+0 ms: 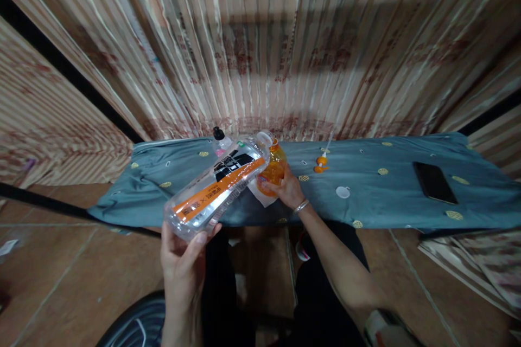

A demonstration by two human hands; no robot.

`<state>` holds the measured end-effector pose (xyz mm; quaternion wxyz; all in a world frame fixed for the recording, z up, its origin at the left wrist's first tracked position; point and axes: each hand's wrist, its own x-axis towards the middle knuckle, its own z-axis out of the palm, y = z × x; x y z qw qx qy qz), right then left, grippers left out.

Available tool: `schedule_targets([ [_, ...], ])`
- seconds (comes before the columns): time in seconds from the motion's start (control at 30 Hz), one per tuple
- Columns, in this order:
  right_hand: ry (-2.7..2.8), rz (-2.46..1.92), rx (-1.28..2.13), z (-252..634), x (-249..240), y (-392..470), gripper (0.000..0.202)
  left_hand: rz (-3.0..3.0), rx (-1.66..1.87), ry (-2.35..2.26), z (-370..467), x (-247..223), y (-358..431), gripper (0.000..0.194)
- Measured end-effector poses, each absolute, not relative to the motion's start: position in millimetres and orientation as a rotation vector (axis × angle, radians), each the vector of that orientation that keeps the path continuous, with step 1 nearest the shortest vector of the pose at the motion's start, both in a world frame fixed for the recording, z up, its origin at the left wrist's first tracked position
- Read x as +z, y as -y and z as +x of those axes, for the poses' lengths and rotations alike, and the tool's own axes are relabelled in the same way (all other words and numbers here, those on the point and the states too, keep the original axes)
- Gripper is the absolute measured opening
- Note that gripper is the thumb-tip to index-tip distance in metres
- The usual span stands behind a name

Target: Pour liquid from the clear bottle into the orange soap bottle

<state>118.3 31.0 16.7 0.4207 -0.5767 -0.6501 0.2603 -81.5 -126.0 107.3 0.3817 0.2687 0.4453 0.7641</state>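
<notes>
While the left hand [183, 265] props the large clear bottle [220, 190] on a slant at centre left of the frame, its fingers partly curled under the base and thumb along the side, the right hand [290, 190] is half closed around the orange bottle [275, 169] near the centre. The clear bottle's open mouth lies right by the orange one's neck (whether they touch, or any liquid passes, I cannot tell). The step in hand looks like tipping one bottle toward the other; as I judge it, the next move calls for steady grips and the two mouths kept lined up.

Counted up, there are three bottles, the third being a small black-capped bottle [220, 141] behind the clear one. There is one orange pump head [321, 162] right of centre, one whitish disc [343, 192] lower down, one dark phone [435, 182] at right, and one white sheet [264, 196] by the orange bottle, on the cloth-covered surface [376, 200].
</notes>
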Motion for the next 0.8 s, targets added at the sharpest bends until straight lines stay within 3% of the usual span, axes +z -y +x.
schedule_targets([
  [0.8, 1.634, -1.44, 0.632, 116.7, 19.4, -28.6, 0.076, 0.664, 1.919, -1.169, -86.2, 108.1, 124.5, 0.061],
])
